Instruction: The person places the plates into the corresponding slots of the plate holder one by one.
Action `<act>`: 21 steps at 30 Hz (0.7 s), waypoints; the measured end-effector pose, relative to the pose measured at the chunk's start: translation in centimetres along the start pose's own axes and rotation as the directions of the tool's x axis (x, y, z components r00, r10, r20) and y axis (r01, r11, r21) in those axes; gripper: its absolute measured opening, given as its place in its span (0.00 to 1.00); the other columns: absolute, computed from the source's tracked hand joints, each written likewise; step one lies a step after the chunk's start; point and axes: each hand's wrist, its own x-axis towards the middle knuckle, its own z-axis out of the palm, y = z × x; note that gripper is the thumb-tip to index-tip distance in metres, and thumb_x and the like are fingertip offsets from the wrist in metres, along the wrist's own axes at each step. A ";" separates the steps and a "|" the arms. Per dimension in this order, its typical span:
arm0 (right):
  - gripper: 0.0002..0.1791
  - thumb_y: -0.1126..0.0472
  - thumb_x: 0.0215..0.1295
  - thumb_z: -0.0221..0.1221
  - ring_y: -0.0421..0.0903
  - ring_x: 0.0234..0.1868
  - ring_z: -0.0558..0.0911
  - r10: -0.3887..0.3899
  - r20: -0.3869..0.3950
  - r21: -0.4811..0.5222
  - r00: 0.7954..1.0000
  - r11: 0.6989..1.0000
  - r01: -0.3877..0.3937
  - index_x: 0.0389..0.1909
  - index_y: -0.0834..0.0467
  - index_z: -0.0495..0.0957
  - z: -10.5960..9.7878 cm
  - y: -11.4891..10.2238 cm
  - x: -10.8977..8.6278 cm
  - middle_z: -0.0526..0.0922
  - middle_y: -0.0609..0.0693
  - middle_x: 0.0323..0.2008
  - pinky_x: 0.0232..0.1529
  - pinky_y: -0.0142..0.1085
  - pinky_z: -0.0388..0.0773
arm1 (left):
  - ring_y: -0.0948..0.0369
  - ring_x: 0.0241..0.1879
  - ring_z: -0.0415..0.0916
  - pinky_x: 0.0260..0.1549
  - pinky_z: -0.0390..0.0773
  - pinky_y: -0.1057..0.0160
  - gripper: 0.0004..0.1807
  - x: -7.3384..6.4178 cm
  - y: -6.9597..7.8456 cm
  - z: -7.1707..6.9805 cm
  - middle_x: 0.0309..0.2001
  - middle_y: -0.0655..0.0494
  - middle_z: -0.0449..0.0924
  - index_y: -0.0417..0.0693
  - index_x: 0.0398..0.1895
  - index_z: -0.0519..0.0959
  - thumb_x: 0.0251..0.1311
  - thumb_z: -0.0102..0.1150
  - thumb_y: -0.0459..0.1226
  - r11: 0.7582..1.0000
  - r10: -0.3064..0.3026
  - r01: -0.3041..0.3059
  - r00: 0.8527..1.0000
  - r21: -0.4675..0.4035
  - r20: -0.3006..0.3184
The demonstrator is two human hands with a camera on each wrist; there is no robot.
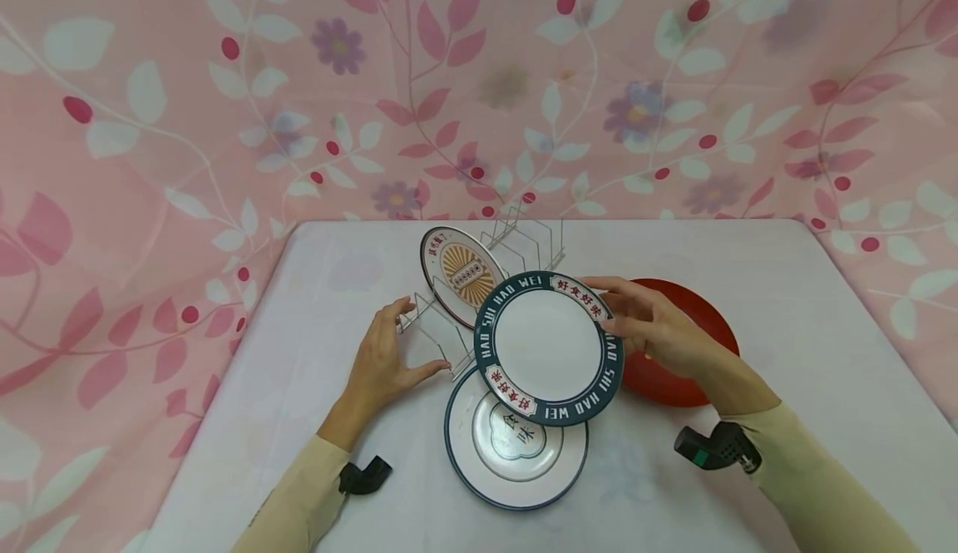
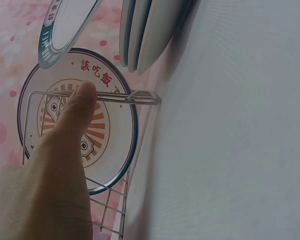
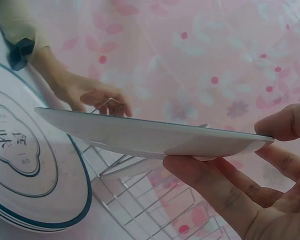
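My right hand (image 1: 662, 333) pinches the right rim of a white plate with a dark green, lettered border (image 1: 549, 349), thumb on the upper face and fingers beneath. This plate is held tilted in the air between the rack and a stack of blue-rimmed white plates (image 1: 516, 482). With thumb and fingers, my left hand (image 1: 383, 362) grips the near left end of a wire dish rack (image 2: 150, 99). One plate with an orange sunburst design (image 1: 467, 274) stands on edge in the rack, leaning.
To the right lies a red round plate (image 1: 677, 382), partly behind my right hand. The stack sits in front of the rack on the white-covered table (image 1: 778, 312). A pink floral cloth (image 1: 479, 79) hangs behind the table's far edge.
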 end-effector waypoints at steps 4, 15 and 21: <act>0.28 0.68 0.72 0.51 0.48 0.39 0.84 -0.019 0.000 -0.002 1.000 1.000 0.019 0.71 0.52 0.64 0.0 0.1 -0.1 0.78 0.50 0.51 0.36 0.41 0.85 | 0.53 0.58 0.72 0.59 0.73 0.54 0.62 -0.1 0.0 0.1 0.57 0.44 0.74 0.35 0.69 0.60 0.41 0.65 0.71 1.000 0.009 -0.009 1.000 -0.001 -0.007; 0.29 0.70 0.72 0.49 0.48 0.46 0.82 -0.095 0.003 -0.038 0.995 0.995 0.095 0.72 0.51 0.63 -1.0 -2.4 0.2 0.76 0.49 0.57 0.40 0.42 0.85 | 0.52 0.57 0.72 0.57 0.74 0.52 0.63 0.0 0.3 0.0 0.57 0.43 0.75 0.34 0.69 0.60 0.38 0.69 0.69 1.000 0.013 -0.013 1.000 -0.004 -0.012; 0.30 0.72 0.71 0.48 0.47 0.45 0.83 -0.149 0.013 -0.017 0.989 0.989 0.149 0.72 0.51 0.63 -2.3 -4.2 1.1 0.77 0.50 0.56 0.39 0.39 0.85 | 0.51 0.57 0.73 0.57 0.75 0.52 0.62 0.0 0.3 0.0 0.57 0.43 0.75 0.36 0.69 0.60 0.40 0.67 0.70 1.000 0.018 -0.018 1.000 0.000 -0.017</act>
